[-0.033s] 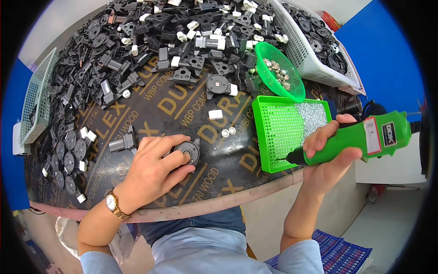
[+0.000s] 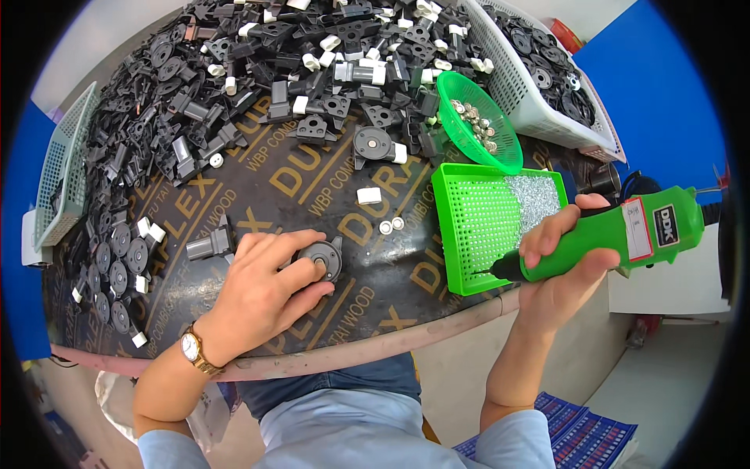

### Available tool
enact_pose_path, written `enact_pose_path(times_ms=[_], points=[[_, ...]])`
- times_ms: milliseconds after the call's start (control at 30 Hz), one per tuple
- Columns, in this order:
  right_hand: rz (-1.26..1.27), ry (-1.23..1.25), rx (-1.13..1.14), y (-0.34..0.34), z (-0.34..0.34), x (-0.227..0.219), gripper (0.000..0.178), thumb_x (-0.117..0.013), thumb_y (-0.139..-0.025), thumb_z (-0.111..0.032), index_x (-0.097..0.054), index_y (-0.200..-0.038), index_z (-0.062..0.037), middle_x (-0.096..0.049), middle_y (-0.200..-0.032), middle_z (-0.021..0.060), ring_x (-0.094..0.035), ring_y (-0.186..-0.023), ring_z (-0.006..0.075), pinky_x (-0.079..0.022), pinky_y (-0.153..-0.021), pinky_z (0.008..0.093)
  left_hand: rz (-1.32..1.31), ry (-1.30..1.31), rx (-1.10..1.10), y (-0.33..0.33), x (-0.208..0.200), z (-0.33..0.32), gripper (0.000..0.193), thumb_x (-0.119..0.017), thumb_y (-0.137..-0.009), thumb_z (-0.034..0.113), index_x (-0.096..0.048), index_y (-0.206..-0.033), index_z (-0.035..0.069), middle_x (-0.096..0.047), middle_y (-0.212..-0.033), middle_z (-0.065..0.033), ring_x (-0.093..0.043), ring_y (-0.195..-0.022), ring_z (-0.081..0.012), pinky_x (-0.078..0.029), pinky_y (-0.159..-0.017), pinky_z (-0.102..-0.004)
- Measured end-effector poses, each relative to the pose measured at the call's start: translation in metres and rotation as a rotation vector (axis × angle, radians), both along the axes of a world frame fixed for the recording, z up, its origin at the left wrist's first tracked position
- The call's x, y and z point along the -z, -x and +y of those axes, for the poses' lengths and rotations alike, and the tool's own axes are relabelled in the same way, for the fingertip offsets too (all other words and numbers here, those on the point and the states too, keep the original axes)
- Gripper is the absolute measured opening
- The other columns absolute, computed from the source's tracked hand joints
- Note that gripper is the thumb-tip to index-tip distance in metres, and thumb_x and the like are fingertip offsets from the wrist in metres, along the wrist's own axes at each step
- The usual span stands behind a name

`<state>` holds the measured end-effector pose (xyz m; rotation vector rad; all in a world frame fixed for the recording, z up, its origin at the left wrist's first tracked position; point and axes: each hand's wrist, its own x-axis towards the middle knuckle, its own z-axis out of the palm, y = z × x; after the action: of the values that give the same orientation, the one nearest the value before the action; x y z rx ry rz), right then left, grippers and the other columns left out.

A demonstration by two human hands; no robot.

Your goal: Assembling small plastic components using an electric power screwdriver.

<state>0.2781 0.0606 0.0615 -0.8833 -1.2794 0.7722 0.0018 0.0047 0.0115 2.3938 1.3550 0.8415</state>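
Left hand (image 2: 269, 285): gripping a dark round part (image 2: 322, 256) on the table (image 2: 375, 281), near middle;
Right hand (image 2: 556, 301): gripping a green power driver (image 2: 582, 246), tip pointing left over a green tray (image 2: 448, 254);
Green tray: lying to the right, holding silvery bits (image 2: 535, 203);
Parts heap (image 2: 187, 66): filling far side.

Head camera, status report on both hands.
Left hand holding round black part. Right hand gripping green power screwdriver, tip over green tray. White block lies beyond.
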Motion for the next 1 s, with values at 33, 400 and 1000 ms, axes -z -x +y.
enact_pose_path(times_ms=[33,400,1000], points=[[-0.001,0.001,0.003,0.001,0.0,0.0,0.074,-0.051,-0.08,-0.068,-0.042,-0.113,-0.0031,-0.044,-0.063,0.0029,-0.041,-0.047,0.01,-0.034,-0.044,0.0229,0.005,-0.009,0.006,0.0,0.0,0.0,0.021,-0.074,-0.071,0.014,-0.059,-0.084,0.007,-0.059,-0.111,-0.0095,-0.057,-0.087,-0.0257,-0.04,-0.078,-0.0348],[-0.085,-0.078,0.054,0.007,-0.005,0.0,0.074,-0.05,-0.081,-0.067,-0.041,-0.113,-0.0007,-0.043,-0.064,0.0031,-0.041,-0.047,0.0098,-0.035,-0.045,0.0233,-0.03,-0.025,0.088,0.007,-0.001,0.005,0.018,-0.072,-0.073,0.014,-0.061,-0.085,0.007,-0.059,-0.11,-0.0101,-0.057,-0.082,-0.0238,-0.039,-0.079,-0.0343],[-0.178,-0.165,0.07,0.014,-0.01,0.006,0.062,-0.06,-0.086,-0.049,-0.039,-0.118,-0.0006,-0.044,-0.067,0.0029,-0.042,-0.052,0.0093,-0.036,-0.047,0.0223,-0.099,0.049,0.061,0.008,0.005,0.005,0.018,-0.071,-0.076,0.016,-0.061,-0.088,0.007,-0.059,-0.113,-0.0106,-0.058,-0.087,-0.0261,-0.041,-0.081,-0.0357]])
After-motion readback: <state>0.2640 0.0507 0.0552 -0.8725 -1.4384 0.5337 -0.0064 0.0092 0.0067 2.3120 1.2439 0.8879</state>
